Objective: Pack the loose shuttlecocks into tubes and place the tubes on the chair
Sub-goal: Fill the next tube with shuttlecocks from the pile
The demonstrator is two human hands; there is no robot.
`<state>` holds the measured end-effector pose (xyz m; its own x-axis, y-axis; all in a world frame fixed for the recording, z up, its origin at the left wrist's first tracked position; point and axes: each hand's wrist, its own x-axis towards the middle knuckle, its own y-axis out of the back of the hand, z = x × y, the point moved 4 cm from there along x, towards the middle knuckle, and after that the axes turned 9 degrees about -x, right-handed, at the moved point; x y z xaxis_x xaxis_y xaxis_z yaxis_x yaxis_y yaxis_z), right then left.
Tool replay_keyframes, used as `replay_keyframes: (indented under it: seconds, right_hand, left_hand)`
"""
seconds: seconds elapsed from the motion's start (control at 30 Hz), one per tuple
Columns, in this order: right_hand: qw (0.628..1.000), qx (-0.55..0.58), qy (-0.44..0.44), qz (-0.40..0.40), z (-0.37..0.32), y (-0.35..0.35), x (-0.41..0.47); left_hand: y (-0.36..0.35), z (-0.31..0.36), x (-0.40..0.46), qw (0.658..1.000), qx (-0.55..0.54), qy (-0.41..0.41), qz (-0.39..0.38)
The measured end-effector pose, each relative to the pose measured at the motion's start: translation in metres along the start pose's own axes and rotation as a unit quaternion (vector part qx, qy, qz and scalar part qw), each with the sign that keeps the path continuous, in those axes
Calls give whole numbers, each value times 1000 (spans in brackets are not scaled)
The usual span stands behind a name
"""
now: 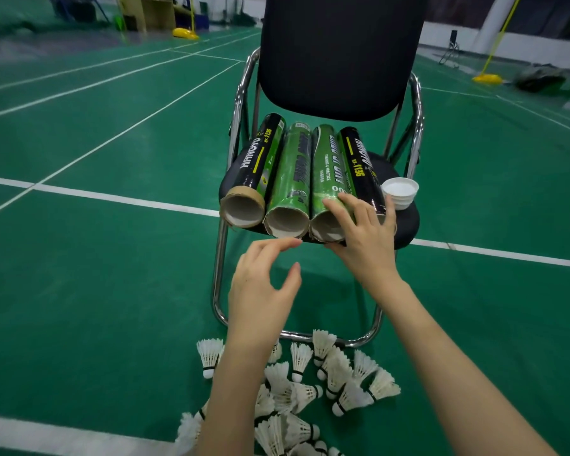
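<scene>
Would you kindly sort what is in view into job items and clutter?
Job: tubes, shuttlecocks, chair, caps, right hand gripping a tube.
Clutter: yellow net bases, dark bag.

Both bare arms are reaching forward. The left hand (264, 284) is hanging in the air with its fingers loosely bent and its thumb sticking out, holding nothing. The right hand (364, 233) is reaching farther, palm down, with its fingers spread and bending over something, thumb underneath.
</scene>
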<state>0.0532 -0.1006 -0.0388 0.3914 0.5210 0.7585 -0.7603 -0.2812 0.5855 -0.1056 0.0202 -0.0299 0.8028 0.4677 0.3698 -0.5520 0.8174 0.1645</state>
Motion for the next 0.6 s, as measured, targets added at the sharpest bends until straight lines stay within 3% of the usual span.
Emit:
replay_keyframes:
  seconds: [0.23, 0.6]
  right_hand:
    - [999, 28, -12, 13, 0, 9, 4]
    - [977, 157, -137, 40, 10, 44, 14]
  left_hand:
    - [-1, 10, 2, 1000, 4, -24, -2]
    - [2, 31, -1, 999, -5, -42, -5]
